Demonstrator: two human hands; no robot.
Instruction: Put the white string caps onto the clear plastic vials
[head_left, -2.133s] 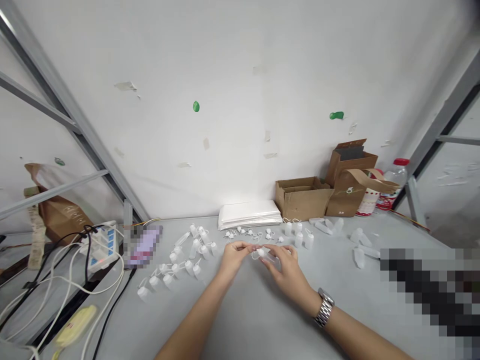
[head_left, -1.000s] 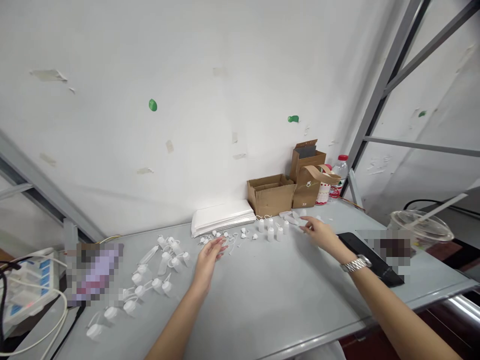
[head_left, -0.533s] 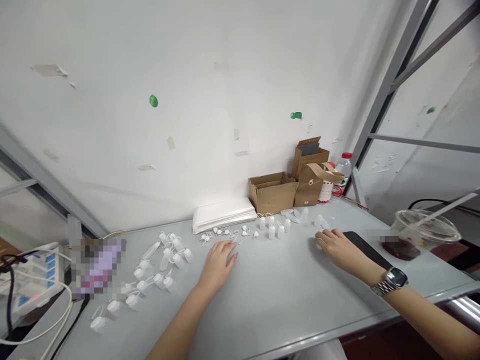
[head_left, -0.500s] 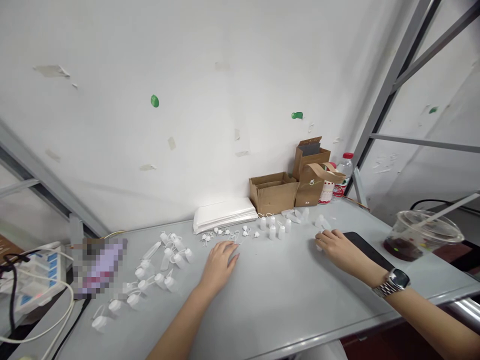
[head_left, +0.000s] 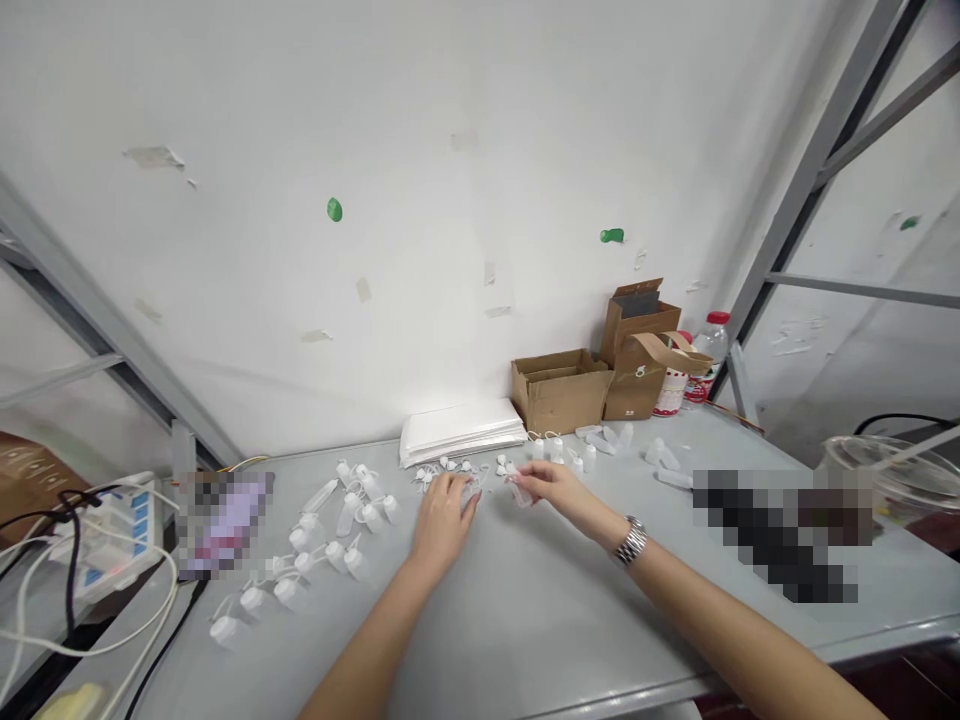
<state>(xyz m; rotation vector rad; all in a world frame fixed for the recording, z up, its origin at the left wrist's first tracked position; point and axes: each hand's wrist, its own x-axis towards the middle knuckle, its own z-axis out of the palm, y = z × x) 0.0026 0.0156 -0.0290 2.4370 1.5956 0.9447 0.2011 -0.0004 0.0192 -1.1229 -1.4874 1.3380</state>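
My right hand (head_left: 551, 487) pinches a small translucent plastic bottle (head_left: 517, 492) a little above the grey table (head_left: 540, 610). To its left, my left hand (head_left: 444, 520) rests with bent fingers and the thumb apart, its fingertips beside small white caps with loops (head_left: 448, 465). No held thing can be made out in it. Capped white bottles (head_left: 304, 563) are scattered left of that hand. Several upright white bottles (head_left: 557, 450) stand behind my right hand, partly hidden by it. Loose uncapped translucent bottles (head_left: 664, 455) lie farther right.
A stack of white sheets (head_left: 461, 430) lies against the wall beside a cardboard box (head_left: 566, 400) and a brown paper bag (head_left: 634, 385). A red-capped bottle (head_left: 716, 345) stands behind. Cables and a power strip (head_left: 127, 545) are at left, a plastic cup (head_left: 892, 470) at right.
My right hand has moved left from the loose bottles at the right, bringing one small bottle beside my left hand. My left hand stays near the caps. The view has shifted slightly.
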